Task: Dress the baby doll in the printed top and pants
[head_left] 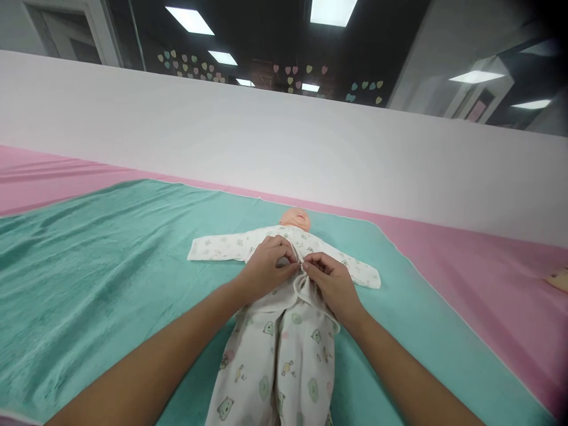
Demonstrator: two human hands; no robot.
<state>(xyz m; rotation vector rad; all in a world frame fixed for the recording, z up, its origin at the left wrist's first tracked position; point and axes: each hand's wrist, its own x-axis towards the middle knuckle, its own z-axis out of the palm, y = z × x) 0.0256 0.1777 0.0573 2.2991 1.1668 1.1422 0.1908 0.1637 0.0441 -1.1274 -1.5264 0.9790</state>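
A baby doll (296, 219) lies on its back, dressed in a white baby shirt (222, 247) with small printed figures, its sleeves spread to both sides. White baby trousers (266, 361) with green bear prints cover its legs. Over the chest, my left hand (271, 266) pinches the shirt's front edge between thumb and fingers. Close beside it, my right hand (331, 281) is closed on the same front opening, where the cloth bunches and folds. Fingertips of both hands nearly meet there. Whether a snap or a tie sits between them is too small to tell.
Under the doll a teal blanket (110, 278) is spread, slightly wrinkled on the left, over a pink sheet (501, 284). A low white wall (266, 142) runs behind, with dark glass (266, 35) above it. A small yellowish object (558, 279) shows at the right edge.
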